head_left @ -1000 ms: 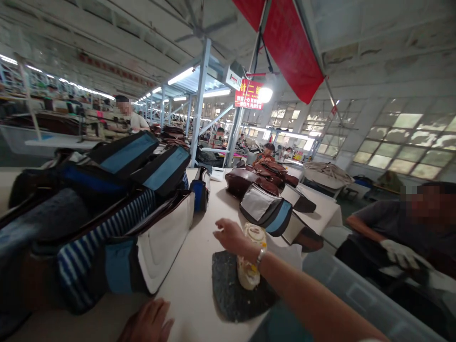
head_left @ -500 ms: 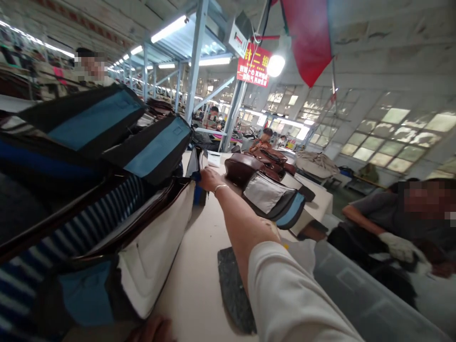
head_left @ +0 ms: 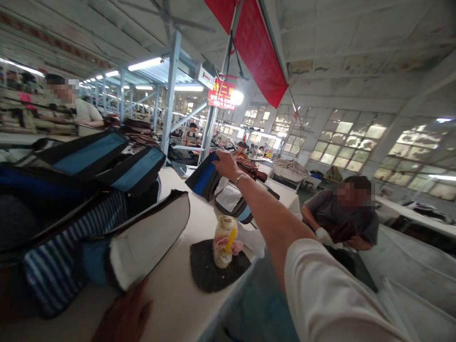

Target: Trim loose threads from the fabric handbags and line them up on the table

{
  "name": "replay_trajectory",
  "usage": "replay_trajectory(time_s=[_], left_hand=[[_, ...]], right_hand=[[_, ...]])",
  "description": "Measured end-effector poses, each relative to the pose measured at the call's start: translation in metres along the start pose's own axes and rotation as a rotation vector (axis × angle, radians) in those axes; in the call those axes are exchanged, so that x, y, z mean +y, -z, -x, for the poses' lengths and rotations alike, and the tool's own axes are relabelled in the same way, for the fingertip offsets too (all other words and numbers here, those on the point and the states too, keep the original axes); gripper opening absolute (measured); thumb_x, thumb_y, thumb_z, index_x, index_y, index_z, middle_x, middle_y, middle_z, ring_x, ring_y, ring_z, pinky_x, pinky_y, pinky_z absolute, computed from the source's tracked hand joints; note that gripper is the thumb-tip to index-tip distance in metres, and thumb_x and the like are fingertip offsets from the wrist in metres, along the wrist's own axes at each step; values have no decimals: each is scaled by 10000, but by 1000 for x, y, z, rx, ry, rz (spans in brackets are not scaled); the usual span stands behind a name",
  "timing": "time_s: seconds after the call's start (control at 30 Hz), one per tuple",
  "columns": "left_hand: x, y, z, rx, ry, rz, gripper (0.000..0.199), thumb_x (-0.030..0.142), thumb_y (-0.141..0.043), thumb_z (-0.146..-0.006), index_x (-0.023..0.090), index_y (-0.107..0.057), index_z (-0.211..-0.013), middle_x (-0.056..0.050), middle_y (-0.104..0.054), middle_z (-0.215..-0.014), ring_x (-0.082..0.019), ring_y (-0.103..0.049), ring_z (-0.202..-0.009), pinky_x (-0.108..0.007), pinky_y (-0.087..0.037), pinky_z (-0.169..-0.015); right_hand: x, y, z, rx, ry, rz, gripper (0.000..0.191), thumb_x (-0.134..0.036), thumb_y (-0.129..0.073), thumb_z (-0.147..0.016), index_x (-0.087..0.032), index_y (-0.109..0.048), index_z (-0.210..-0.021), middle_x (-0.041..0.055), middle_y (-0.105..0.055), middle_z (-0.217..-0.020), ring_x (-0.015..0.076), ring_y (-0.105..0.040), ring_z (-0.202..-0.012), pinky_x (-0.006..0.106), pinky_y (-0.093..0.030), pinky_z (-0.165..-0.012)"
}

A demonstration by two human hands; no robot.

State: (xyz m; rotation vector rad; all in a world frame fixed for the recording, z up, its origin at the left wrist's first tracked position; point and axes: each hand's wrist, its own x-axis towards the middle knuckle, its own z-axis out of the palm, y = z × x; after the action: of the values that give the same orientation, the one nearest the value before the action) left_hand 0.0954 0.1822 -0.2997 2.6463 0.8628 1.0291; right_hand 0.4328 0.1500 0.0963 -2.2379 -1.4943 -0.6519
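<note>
Blue-and-dark fabric on the bag (head_left: 204,179) in the right hand (head_left: 226,166); it's beyond the jar (head_left: 222,247), a bit to its left, and tilted. Right fingers are bent down over the bag's upper end, closed on it; thumb placement can't be made out. Can't tell if the bag's low end touches the table (head_left: 171,285).

Left hand (head_left: 123,316) is nearer than the jar and well to its left, low in view, at the bottom edge of the white bag (head_left: 149,244). It's dark and blurred: fingers look loosely bent, can't tell how far open, or whether they grip or only touch that edge.

Jar stands upright on the dark mat (head_left: 201,273), a yellow stick (head_left: 231,239) and something pink (head_left: 235,247) at its front. White bag lies left of the jar, apart from it, pale panel facing the jar. Striped bag (head_left: 76,251) is further left, up against the white one. Two blue-strip bags (head_left: 92,154) (head_left: 140,166) are left of the jar and beyond, on the same pile.

Grey flap bag (head_left: 230,199) is just beyond the jar, brown bags (head_left: 251,168) behind it, partly covered by the right arm. Co-worker (head_left: 342,213) in a dark top sits right of the jar, across a clear bin (head_left: 267,304).
</note>
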Motion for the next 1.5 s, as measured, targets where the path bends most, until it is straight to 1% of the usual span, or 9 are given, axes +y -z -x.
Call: replay_trajectory(time_s=[0.17,0.33,0.47,0.57,0.7,0.8,0.93,1.13,1.5], left_hand=[[38,51,-10,-84,213,245,344,380,-513,-793,159,-768,-863,-163,-783,-982,-283,-739,-883,-378,-607,-850],[95,146,-37,237,436,337,527,483,-322,-988,129,-638,-1218,-182,-739,-1157,-302,-699,-1096,-431,-547,-980],[167,253,-37,309,245,472,482,531,-330,-1059,242,-582,-1351,-48,-666,-1333,-199,-609,-1235,-302,-442,-1105],[203,294,-11,-9,31,696,525,554,-340,-1067,177,-677,-1208,-81,-678,-1277,-243,-584,-1224,-357,-387,-1148],[203,286,38,-507,126,987,629,602,-269,-1067,134,-690,-1068,-89,-715,-1016,-238,-642,-1004,-349,-505,-948],[192,282,59,-629,158,1066,637,629,-307,-1053,132,-702,-996,-72,-692,-977,-221,-613,-974,-318,-480,-934],[195,304,48,-824,92,1134,421,539,-695,-896,153,-718,-1062,-25,-658,-948,-190,-573,-887,-249,-459,-811],[221,316,21,-929,37,973,298,430,-700,-911,147,-735,-999,10,-596,-807,-120,-485,-712,-197,-374,-639],[234,284,-3,-1112,351,1063,322,446,-767,-791,134,-686,-790,15,-545,-659,-106,-422,-583,-220,-330,-551]], right_hand=[[-3,121,51,49,133,-138,100,-180,-679,-803,-129,-628,-872,52,-620,-877,217,-565,-877,346,-442,-839],[-43,196,142,-1,342,-329,190,-219,-757,-725,-156,-578,-737,-6,-550,-809,170,-523,-824,293,-406,-772],[-93,190,234,-262,451,-727,254,-332,-746,-802,-167,-558,-759,-21,-503,-764,137,-463,-725,263,-352,-668],[-125,152,306,-475,489,-856,370,-385,-789,-784,-187,-480,-733,-35,-461,-735,122,-399,-685,257,-305,-622],[-146,119,380,-576,414,-1098,470,-427,-818,-745,-198,-408,-722,-44,-434,-744,109,-351,-671,253,-285,-600],[-145,125,401,-597,332,-1136,435,-380,-830,-743,-198,-435,-743,-42,-443,-745,112,-352,-670,261,-284,-599],[-133,143,396,-648,270,-1163,453,-359,-878,-700,-201,-457,-749,-41,-467,-754,113,-384,-667,257,-302,-590],[-105,140,397,-715,181,-1219,511,-428,-935,-658,-186,-528,-851,-13,-528,-845,118,-420,-725,245,-339,-625],[-92,123,381,-1004,-111,-1445,405,-518,-737,-842,-151,-574,-891,-43,-412,-695,86,-330,-624,235,-224,-538]])
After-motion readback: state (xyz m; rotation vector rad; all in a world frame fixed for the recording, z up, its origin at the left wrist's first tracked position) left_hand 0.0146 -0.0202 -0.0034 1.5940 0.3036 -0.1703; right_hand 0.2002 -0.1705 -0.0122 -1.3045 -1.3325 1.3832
